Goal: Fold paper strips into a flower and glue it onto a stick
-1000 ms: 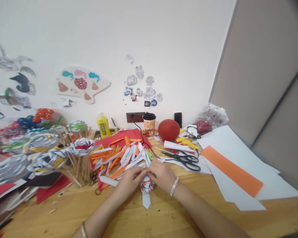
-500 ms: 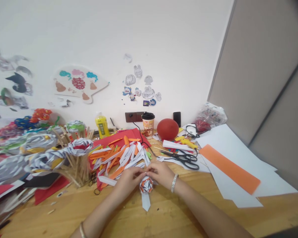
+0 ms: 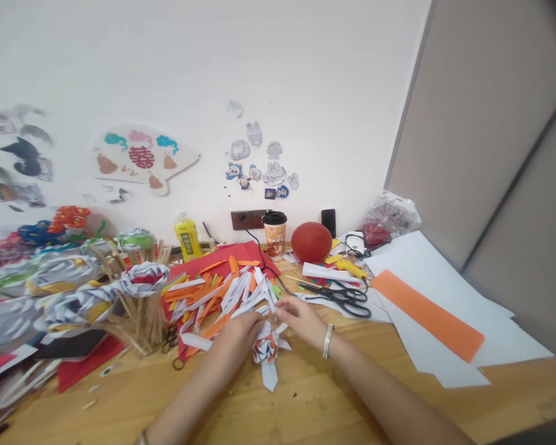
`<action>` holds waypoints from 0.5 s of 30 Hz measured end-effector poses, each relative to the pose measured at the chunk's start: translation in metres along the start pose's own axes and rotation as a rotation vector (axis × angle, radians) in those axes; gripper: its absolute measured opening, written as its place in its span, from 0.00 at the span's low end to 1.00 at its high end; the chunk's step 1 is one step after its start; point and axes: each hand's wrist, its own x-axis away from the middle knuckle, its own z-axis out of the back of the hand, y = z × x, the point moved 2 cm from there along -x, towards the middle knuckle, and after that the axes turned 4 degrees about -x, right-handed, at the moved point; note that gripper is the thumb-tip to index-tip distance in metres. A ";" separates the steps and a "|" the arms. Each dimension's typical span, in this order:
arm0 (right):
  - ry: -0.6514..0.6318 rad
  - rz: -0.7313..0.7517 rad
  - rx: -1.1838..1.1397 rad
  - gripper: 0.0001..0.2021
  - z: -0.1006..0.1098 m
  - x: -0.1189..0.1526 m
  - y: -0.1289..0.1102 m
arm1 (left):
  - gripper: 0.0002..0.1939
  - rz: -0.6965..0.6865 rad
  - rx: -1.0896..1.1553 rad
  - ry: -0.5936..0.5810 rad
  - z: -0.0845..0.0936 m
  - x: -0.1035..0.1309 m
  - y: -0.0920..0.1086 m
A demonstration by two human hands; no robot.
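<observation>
A folded paper flower, white with orange and dark edges, rests low over the wooden table, one white pointed strip hanging toward me and others sticking out at its far and right sides. My left hand is closed on the flower's upper left edge. Just above and right of it, my right hand has thumb and fingertips together on a white paper strip at the flower's far side. Beyond both hands lies a loose pile of folded white and orange paper strips.
Black scissors, a yellow glue gun and a red balloon lie behind my right hand. White sheets with an orange strip cover the right side. Finished paper flowers and wooden sticks crowd the left. A lidded cup stands behind.
My right hand has shifted slightly up and away from my left, opening a gap above the flower. More white strips now show around it. The view has moved a little.
</observation>
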 end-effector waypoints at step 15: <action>-0.252 -0.095 -0.221 0.23 -0.009 0.007 -0.007 | 0.11 0.148 0.324 0.044 0.008 -0.003 -0.010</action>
